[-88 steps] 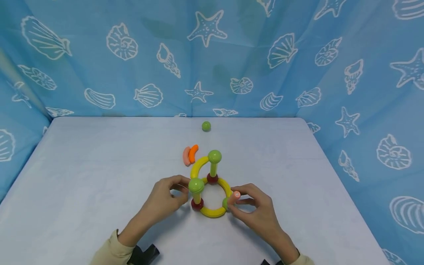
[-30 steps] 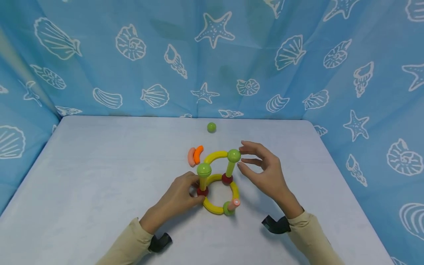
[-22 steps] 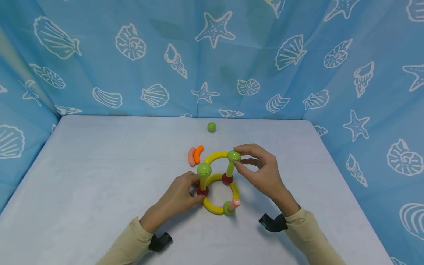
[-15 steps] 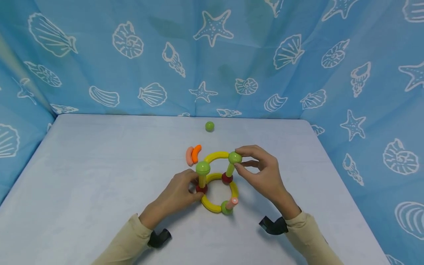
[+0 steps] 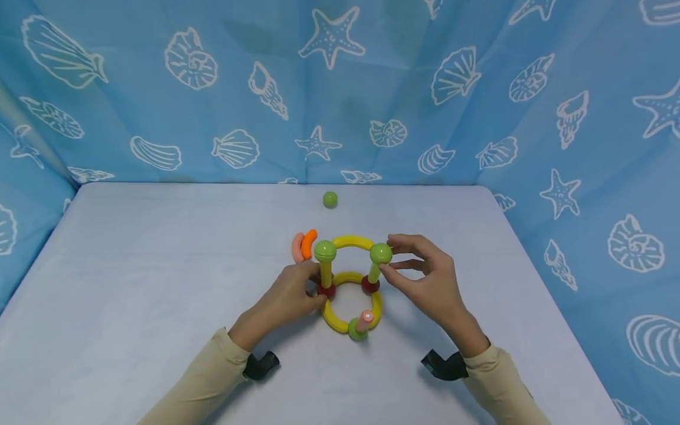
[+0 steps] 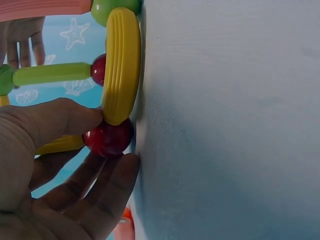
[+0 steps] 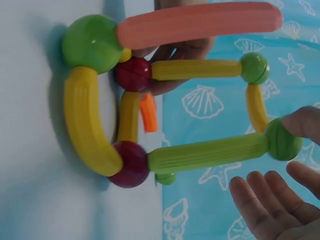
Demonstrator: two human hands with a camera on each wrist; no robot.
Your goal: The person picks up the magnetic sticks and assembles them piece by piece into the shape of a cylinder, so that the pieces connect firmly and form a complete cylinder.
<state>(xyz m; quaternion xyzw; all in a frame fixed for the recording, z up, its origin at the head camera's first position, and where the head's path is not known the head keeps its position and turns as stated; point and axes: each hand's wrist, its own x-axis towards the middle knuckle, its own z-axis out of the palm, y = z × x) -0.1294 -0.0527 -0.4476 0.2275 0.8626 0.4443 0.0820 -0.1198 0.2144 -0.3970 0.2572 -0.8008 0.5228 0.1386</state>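
Note:
A toy frame of sticks and balls stands between the hands. Its base ring has yellow curved sticks [image 5: 333, 319]. My left hand [image 5: 287, 295] pinches the left red ball [image 6: 111, 139] at the base, thumb also against a yellow curved stick [image 6: 121, 65]. Above it rises a yellow stick [image 5: 326, 275] topped by a green ball [image 5: 325, 251]. With thumb and index finger, my right hand [image 5: 432, 283] holds the other top green ball [image 7: 284, 139], on a green stick [image 7: 210, 152]. A yellow arc [image 5: 353, 241] links both tops. A pink stick [image 7: 200, 26] stands on the front green ball [image 7: 92, 44].
Behind the frame, a loose green ball [image 5: 330, 199] lies near the table's far edge. A pink curved stick [image 5: 297, 248] and an orange one [image 5: 309, 244] lie side by side, back left. Black wrist mounts [image 5: 446, 366] stick out under the sleeves.
The right hand has left the pink stick and taken the top green ball. The frame has turned, its right upright swinging rightward, and the yellow arc now spans both tops. The left hand grips the base.

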